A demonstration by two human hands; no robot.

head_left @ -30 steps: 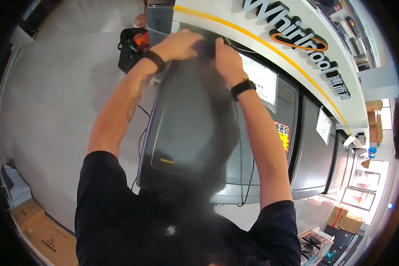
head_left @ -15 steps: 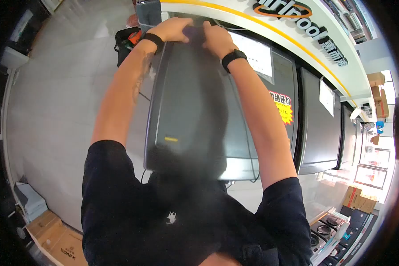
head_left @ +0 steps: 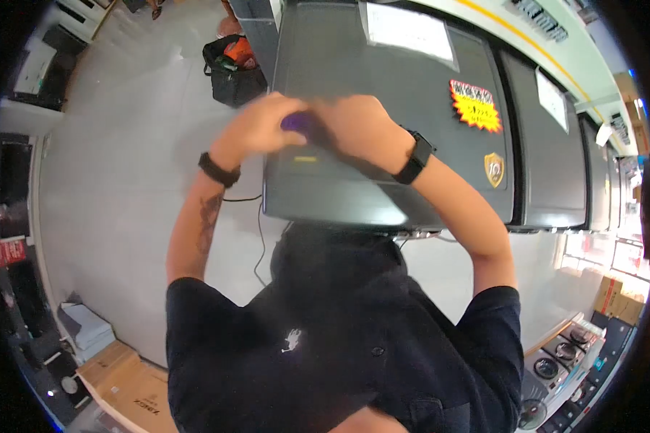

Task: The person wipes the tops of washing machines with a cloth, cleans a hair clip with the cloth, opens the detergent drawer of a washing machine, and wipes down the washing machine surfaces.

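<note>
Both hands are over the dark grey appliance top [head_left: 440, 184], near its front left part, and motion blurs their fingers. My left hand [head_left: 256, 128], with a black band on the wrist, curls around a small purple thing [head_left: 295, 124] whose kind is too blurred to tell. Close beside it, my right hand [head_left: 368, 126] is closed with its fingers bent inward; what it grips is hidden. A black watch [head_left: 416, 159] is on the right wrist. A short yellow label [head_left: 305, 159] shows on the surface below the hands.
A white sheet [head_left: 408, 30] and a yellow-red price sticker [head_left: 477, 106] lie on the appliance. More dark appliances [head_left: 552, 159] stand to the right. A black bag [head_left: 236, 76] is on the floor at the back left. Cables [head_left: 260, 245] hang near the front edge. A cardboard box [head_left: 126, 386] sits lower left.
Both hands have come from the far edge of the appliance top back toward my body, with elbows more bent. The view has shifted, showing more of the stickers.
</note>
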